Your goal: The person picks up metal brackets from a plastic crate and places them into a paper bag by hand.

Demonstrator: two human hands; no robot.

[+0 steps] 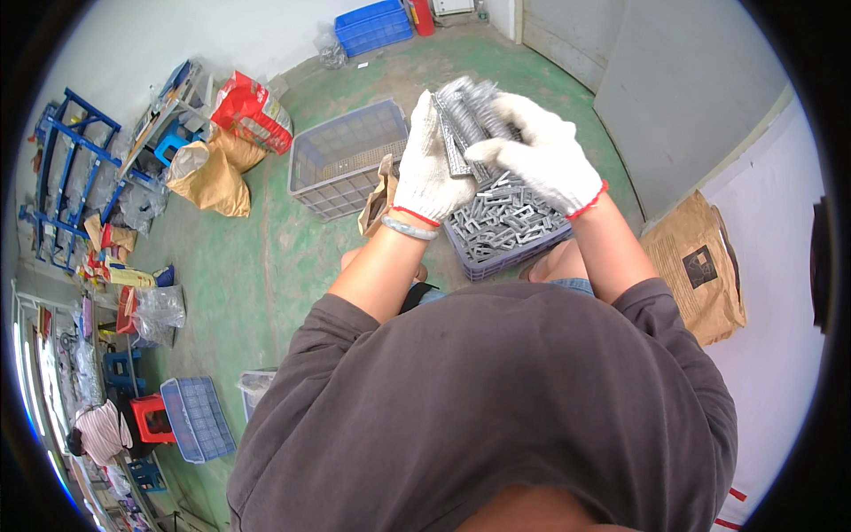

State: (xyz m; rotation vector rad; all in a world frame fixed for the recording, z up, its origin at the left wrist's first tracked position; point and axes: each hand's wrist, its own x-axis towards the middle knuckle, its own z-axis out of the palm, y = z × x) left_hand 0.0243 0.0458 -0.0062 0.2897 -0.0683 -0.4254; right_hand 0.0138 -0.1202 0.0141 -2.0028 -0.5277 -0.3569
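Two white knit gloves with red cuffs cover my hands, raised in front of me over a grey-blue basket (475, 269). My left hand (432, 170) is closed along the left side of a stack of grey metal pieces (455, 133), thumb side up. Across from it, my right hand (545, 146) curls its fingers and thumb around the right side of the same stack. The upper end of the stack is smeared by motion. Many loose grey metal pieces (507, 218) of the same look lie heaped in the basket below.
Beyond my left hand stands a grey slatted crate (306, 182), with a brown paper bag (377, 202) at its near corner. Paper sacks (213, 182) and a red sack (253, 111) are further left. A large brown sack (696, 266) leans at right, near a grey door (683, 89).
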